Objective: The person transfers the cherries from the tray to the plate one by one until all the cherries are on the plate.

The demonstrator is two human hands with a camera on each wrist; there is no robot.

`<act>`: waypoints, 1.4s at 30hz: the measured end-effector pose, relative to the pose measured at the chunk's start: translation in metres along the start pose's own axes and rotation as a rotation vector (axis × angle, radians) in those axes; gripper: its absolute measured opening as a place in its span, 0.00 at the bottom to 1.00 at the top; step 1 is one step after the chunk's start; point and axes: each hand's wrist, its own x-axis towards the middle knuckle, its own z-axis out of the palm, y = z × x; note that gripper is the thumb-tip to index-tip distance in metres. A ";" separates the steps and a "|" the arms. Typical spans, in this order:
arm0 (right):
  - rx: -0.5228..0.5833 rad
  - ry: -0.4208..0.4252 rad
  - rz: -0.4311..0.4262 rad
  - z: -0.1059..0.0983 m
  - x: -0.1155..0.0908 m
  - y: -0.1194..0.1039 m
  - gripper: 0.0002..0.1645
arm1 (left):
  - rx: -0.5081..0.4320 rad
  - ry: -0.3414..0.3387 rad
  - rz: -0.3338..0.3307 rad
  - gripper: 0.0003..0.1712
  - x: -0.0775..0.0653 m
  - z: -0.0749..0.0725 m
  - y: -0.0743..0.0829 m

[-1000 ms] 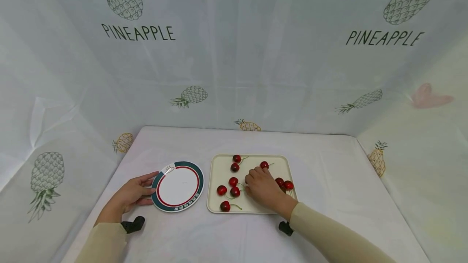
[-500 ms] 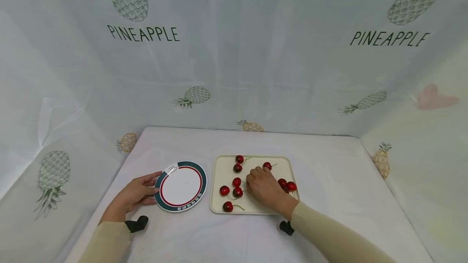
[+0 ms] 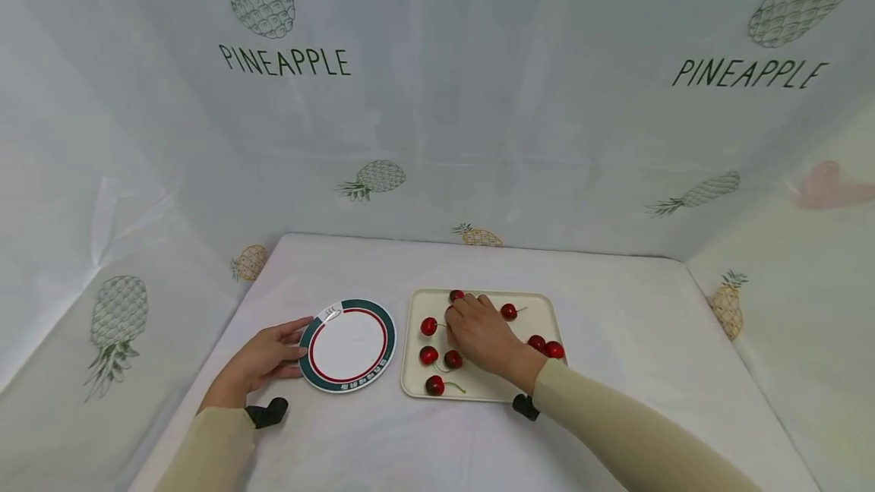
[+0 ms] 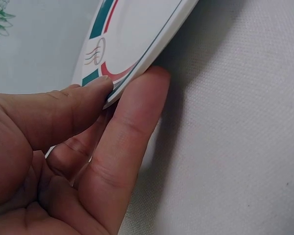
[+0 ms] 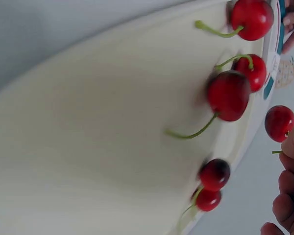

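My left hand (image 3: 273, 355) pinches the left edge of a round white plate (image 3: 347, 345) with a dark green rim and red ring. In the left wrist view, the thumb lies over the rim and a finger under it. Over a cream tray (image 3: 415, 306), my right hand (image 3: 484, 336) pinches the stem of a red cherry (image 5: 280, 123), which hangs by its fingertips. Several other cherries with green stems lie in the tray, among them one at the near left (image 3: 434, 386) and a pair at the right (image 3: 544, 346). The hand hides part of the tray.
A white cloth covers the table (image 3: 615, 325), with pineapple-printed curtains (image 3: 519, 112) behind and at both sides. The plate stands just left of the tray. Black devices (image 3: 270, 412) are strapped to both wrists.
My right hand has moved away from me and a little left, drawing one cherry out from beside its neighbour by the stem. The left hand stays on the plate. The head view has shifted slightly.
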 end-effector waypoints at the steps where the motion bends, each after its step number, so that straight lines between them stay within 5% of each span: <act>1: -0.006 -0.002 -0.011 0.000 0.004 -0.002 0.06 | 0.001 0.001 0.001 0.42 0.000 0.000 0.000; 13: -0.057 -0.139 -0.099 -0.006 0.071 -0.045 0.12 | -0.005 0.026 -0.012 0.41 0.003 0.003 0.003; 21: -0.042 -0.124 -0.140 0.006 0.106 -0.077 0.10 | -0.005 0.029 -0.018 0.41 0.003 0.005 0.003; 42: -0.076 -0.177 -0.174 0.032 0.122 -0.115 0.14 | -0.037 0.024 0.003 0.39 0.001 0.002 0.000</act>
